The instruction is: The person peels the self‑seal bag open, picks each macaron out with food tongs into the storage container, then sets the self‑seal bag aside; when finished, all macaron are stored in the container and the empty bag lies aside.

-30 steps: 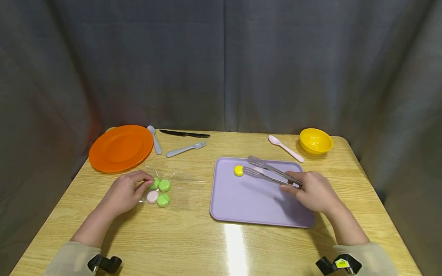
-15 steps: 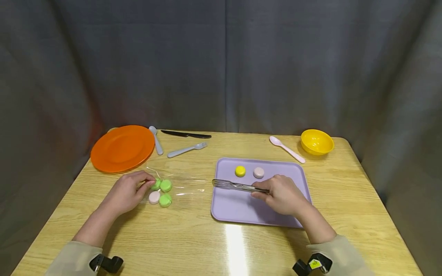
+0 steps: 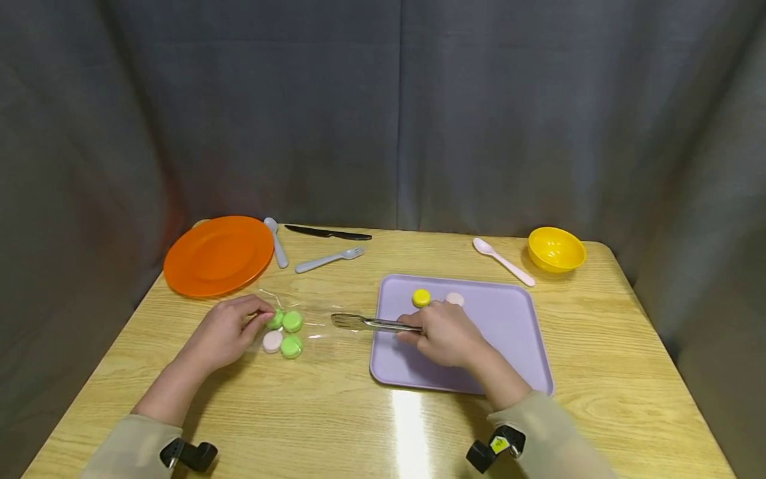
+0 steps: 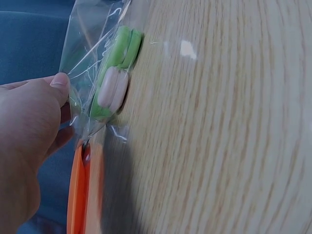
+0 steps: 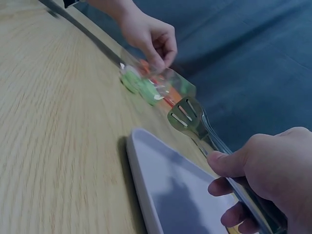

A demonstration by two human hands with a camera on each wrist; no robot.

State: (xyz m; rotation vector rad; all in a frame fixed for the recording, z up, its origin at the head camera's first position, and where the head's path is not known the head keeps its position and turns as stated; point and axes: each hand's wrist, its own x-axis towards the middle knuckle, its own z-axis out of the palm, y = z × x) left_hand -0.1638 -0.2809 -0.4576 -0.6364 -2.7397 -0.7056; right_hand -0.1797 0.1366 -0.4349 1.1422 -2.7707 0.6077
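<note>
My left hand point(image 3: 230, 332) pinches the corner of a clear plastic bag point(image 4: 80, 58) lying on the table. Inside the bag are several macarons: green ones point(image 3: 292, 322) and a pale pink one point(image 3: 272, 342). With my right hand point(image 3: 445, 336) I grip metal tongs point(image 3: 359, 323), whose slotted heads point(image 5: 187, 114) are close together and hold nothing. The tongs reach left past the edge of the lilac tray point(image 3: 503, 339) toward the bag. At the tray's back, a yellow macaron point(image 3: 421, 298) and a pale pink macaron point(image 3: 455, 299) lie beside each other, the pink one partly behind my right hand.
An orange plate point(image 3: 218, 256) sits at the back left, near a grey spoon point(image 3: 277, 245), a black knife point(image 3: 329, 233) and a grey fork point(image 3: 329, 259). At the back right are a pink spoon point(image 3: 504, 261) and a yellow bowl point(image 3: 556, 250). Dark curtains surround the table.
My right hand has moved left across the tray with the tongs, away from the pink macaron, which stays on the tray. The tongs' heads have come together. My left hand stays at the bag.
</note>
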